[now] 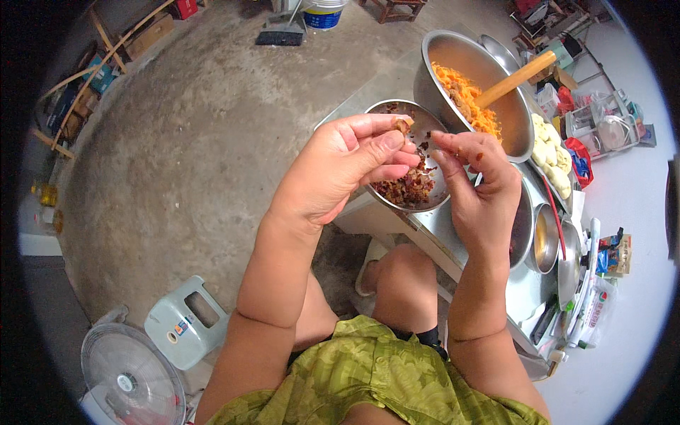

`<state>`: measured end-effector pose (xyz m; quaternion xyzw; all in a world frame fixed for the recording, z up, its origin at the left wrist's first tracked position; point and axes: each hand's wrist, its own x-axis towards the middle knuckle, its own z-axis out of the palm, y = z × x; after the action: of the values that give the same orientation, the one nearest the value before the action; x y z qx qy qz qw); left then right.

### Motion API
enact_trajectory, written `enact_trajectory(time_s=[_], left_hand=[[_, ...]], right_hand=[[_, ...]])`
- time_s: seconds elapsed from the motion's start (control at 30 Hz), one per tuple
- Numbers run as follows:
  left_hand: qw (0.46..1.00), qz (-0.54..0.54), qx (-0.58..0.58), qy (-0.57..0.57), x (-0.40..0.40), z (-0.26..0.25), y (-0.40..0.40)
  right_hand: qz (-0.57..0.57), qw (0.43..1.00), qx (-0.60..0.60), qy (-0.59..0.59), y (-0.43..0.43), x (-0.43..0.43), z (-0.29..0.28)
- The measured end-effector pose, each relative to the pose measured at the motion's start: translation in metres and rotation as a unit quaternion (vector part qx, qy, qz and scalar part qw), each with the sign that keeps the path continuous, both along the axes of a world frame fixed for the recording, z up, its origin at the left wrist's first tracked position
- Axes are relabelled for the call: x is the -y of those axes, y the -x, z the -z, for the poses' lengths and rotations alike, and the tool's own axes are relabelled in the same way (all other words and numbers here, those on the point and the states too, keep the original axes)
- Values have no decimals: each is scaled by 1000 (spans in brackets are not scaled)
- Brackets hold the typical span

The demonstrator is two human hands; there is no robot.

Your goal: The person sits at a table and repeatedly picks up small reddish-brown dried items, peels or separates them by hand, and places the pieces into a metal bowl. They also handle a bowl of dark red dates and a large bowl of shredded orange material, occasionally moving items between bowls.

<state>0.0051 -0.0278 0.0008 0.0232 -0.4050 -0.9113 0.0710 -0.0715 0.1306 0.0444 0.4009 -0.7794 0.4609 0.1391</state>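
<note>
Above a round metal bowl, my left hand holds a small brown piece of food between thumb and fingertips. My right hand is a little to its right, a tiny dark bit pinched at its fingertips. In the bowl lies a heap of reddish-brown chopped food, partly hidden by my left hand. Behind stands a large, deep metal bowl with orange shreds and a wooden handle resting in it.
Pale dough pieces lie right of the large bowl. Nearer are a metal bowl partly behind my right hand, a small bowl of yellow liquid and a red stick. A plastic stool and a fan stand lower left.
</note>
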Motion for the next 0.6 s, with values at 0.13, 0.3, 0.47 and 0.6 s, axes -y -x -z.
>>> enact_trajectory(time_s=[0.13,0.3,0.47,0.6], left_hand=[[1000,15,-3,24,0,0,-2],[999,20,7,26,3,1,-2],[998,36,3,57,4,5,-2],[995,65,-13,79,1,2,0]], right_hand=[[-4,993,107,-41,-7,-7,-5],[2,976,-32,-214,5,-6,7],[-46,992,114,-18,4,-7,2],[-90,981,165,40,-2,-3,-4]])
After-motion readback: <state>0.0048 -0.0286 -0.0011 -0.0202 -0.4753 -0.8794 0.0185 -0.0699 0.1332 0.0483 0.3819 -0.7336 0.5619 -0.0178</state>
